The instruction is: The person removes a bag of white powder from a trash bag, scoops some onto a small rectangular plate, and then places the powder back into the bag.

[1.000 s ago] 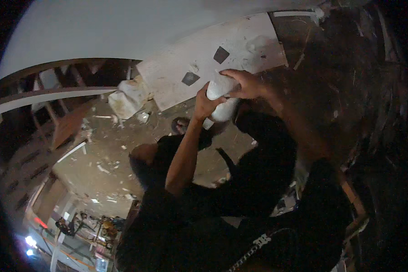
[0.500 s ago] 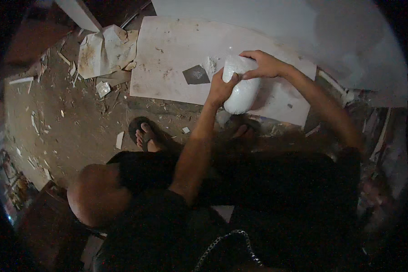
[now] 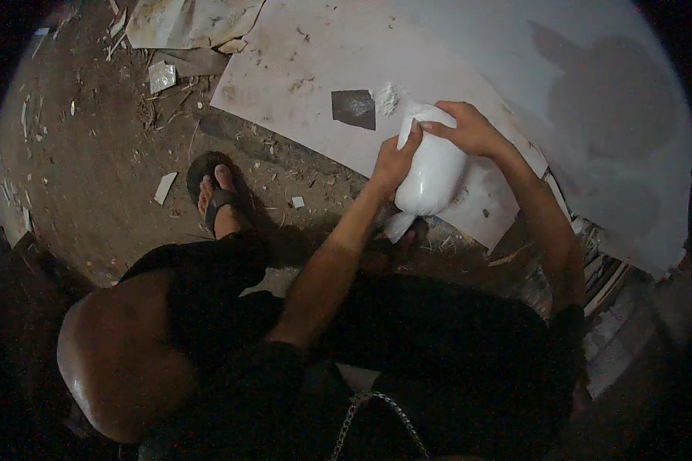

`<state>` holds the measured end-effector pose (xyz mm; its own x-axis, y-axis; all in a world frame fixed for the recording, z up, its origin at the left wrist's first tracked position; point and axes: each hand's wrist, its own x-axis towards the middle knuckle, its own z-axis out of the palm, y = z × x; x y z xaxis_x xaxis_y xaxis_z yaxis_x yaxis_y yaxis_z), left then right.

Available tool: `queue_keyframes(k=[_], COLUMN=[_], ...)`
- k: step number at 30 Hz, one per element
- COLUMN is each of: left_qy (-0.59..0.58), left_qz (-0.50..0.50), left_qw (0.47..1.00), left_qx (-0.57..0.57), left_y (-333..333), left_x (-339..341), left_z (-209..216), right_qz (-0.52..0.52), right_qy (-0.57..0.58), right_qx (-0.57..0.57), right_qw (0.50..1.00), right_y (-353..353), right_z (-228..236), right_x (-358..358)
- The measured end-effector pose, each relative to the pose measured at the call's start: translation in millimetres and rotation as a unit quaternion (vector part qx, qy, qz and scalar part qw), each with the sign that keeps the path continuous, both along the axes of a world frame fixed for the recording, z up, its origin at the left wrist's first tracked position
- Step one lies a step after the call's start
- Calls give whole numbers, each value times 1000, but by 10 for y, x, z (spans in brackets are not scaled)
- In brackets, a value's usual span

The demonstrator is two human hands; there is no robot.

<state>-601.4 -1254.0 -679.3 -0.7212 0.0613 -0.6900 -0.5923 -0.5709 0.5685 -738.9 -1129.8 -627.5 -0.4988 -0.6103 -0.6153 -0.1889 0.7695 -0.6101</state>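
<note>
A plump clear plastic bag of white powder (image 3: 434, 177) is held between my two hands above a pale board. My left hand (image 3: 396, 160) grips its left side, thumb up near the top. From the right, my right hand (image 3: 465, 127) wraps over the upper edge, its thumb close to the left one. A gathered, twisted end of the bag hangs at the bottom. Just left of the bag's top lies a small heap of white powder (image 3: 388, 98), beside a dark square piece (image 3: 354, 109) dusted with white.
The pale board (image 3: 284, 84) lies on a dirt floor strewn with chips and scraps. A stained, crumpled sheet (image 3: 192, 23) lies at the far left. A white wall or panel (image 3: 507, 46) rises at the far right, with stacked strips (image 3: 607, 273) below it. My sandalled foot (image 3: 219, 192) stands at left.
The view has shifted and turned. Both thumbs now meet near the top of the bag, where the right hand was spread wider before. The bag stays in both hands.
</note>
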Motion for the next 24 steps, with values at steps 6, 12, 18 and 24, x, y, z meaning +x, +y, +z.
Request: queue_keyframes(k=[6,12,18,24], left_qy=[-20,-35,-26,-9], left_qz=[68,89,73,100], left_qw=[993,986,985,985], left_qx=[94,136,157,142], left_y=[91,76,117,139], left_x=[19,70,62,42], left_z=[-65,-75,-147,-228], right_qz=[12,8,-9,-32], right_qy=[25,2,139,-6], right_qx=[56,49,70,133], right_qw=[998,999,988,991], right_y=[-82,-221,-116,-359], right_z=[-15,86,-190,18], right_x=[-37,11,70,-30])
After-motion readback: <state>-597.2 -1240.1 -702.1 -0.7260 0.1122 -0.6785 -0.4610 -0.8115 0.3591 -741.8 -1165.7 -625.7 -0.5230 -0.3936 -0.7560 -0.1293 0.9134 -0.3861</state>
